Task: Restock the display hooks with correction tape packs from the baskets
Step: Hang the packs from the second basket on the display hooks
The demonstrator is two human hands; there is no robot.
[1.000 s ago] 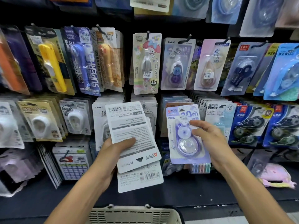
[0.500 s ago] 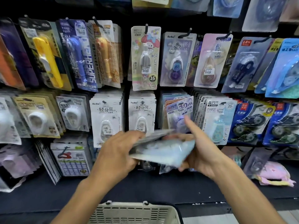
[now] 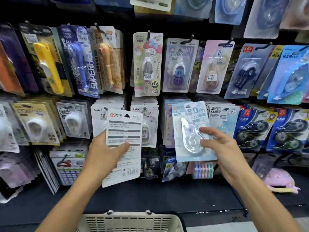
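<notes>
Right hand [image 3: 217, 148] pinches one pale-blue correction tape pack [image 3: 192, 131], printed face toward the camera, thumb on the clear blister, fingers behind the card. The pack is up against the middle row of the display, just in front of the full hook left of the X-940D packs [image 3: 222, 118].

Left hand [image 3: 107, 153] grips a stack of packs [image 3: 123, 144] back-side out, thumb across the print, hang hole at the top. The stack sits in front of the BoBo packs [image 3: 100, 114], above the shelf edge. Basket [image 3: 130, 221] rim is at the bottom edge of view.

Handling, as a judgement: light, thin card with a rigid plastic blister; card bends easily, the glossy surface may slip, and the hang hole could tear if forced. Best hold is low on the card or at the blister edge, leaving the hole free for the hook.

Versus half a second ago: both hands were together at centre, packs edge-on and blurred. Now they are apart, a single pack separated out and turned upright toward its hook.
</notes>
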